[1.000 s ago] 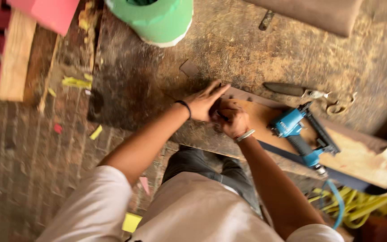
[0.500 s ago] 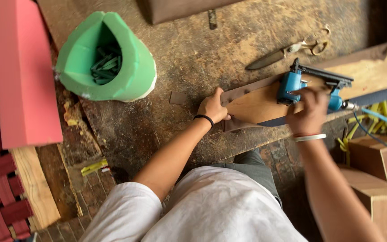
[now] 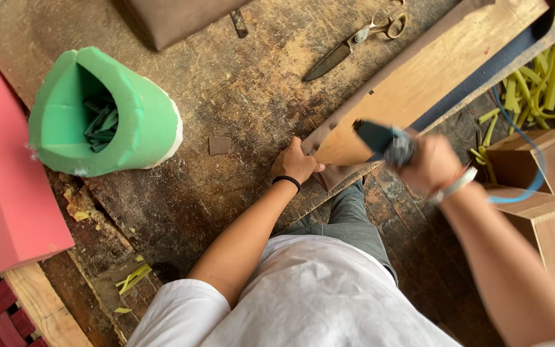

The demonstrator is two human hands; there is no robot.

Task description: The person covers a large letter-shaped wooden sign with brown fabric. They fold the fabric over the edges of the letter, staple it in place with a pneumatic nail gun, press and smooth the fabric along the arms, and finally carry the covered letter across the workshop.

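Observation:
My left hand (image 3: 295, 162) presses brown fabric against the near corner of a long wooden board (image 3: 431, 71) lying on the scarred workbench (image 3: 239, 96). My right hand (image 3: 430, 164) grips a blue pneumatic stapler (image 3: 383, 142), blurred with motion, its nose close to that board corner. A thin blue air hose (image 3: 528, 180) curls away from the tool to the right. A small brown fabric scrap (image 3: 219, 145) lies just left of my left hand.
A green foam roll (image 3: 107, 112) stands at the left, beside a pink foam slab (image 3: 1, 173). Scissors (image 3: 358, 38) lie at the back of the bench. Wooden boxes (image 3: 541, 186) and yellow foam strips (image 3: 544, 80) sit at the right.
My right hand lifted the stapler off the board and brought it down toward the corner by my left hand. The view shifted, and the left hand kept its hold on the corner.

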